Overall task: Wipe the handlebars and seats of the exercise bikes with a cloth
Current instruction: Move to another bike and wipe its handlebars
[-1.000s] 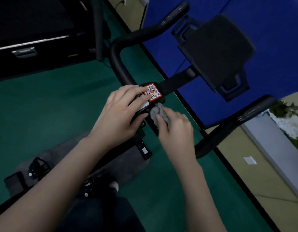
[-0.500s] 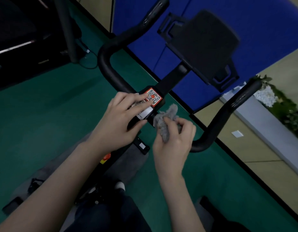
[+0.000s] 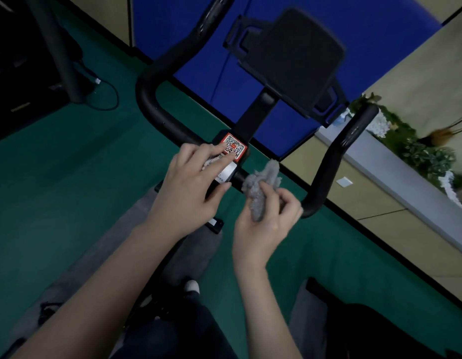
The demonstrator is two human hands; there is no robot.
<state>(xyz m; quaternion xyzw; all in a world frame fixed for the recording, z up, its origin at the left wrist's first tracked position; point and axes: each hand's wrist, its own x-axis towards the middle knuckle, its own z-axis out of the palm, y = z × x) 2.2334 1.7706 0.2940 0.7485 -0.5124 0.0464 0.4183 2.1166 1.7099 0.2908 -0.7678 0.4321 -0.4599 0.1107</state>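
Note:
A black exercise bike handlebar [image 3: 157, 110] curves up on both sides of a centre clamp that carries a red QR sticker [image 3: 235, 147]. My left hand [image 3: 191, 185] rests on that clamp, fingers spread over the sticker and thumb under the bar. My right hand [image 3: 268, 218] is closed on a crumpled grey cloth [image 3: 261, 185], which presses on the bar just right of the clamp. A black tablet holder [image 3: 292, 58] stands above the stem. No seat is visible.
Green floor mat [image 3: 43, 190] lies under the bike, with a grey mat [image 3: 77, 268] beneath the frame. A blue wall panel [image 3: 315, 11] is behind, another dark machine [image 3: 22, 47] at upper left, a planter [image 3: 416, 149] at right, and a dark object [image 3: 367, 330] at lower right.
My right hand with the cloth has slid rightward along the bar, away from the clamp. The left hand stays on the clamp. The view has shifted, showing more of the right handlebar.

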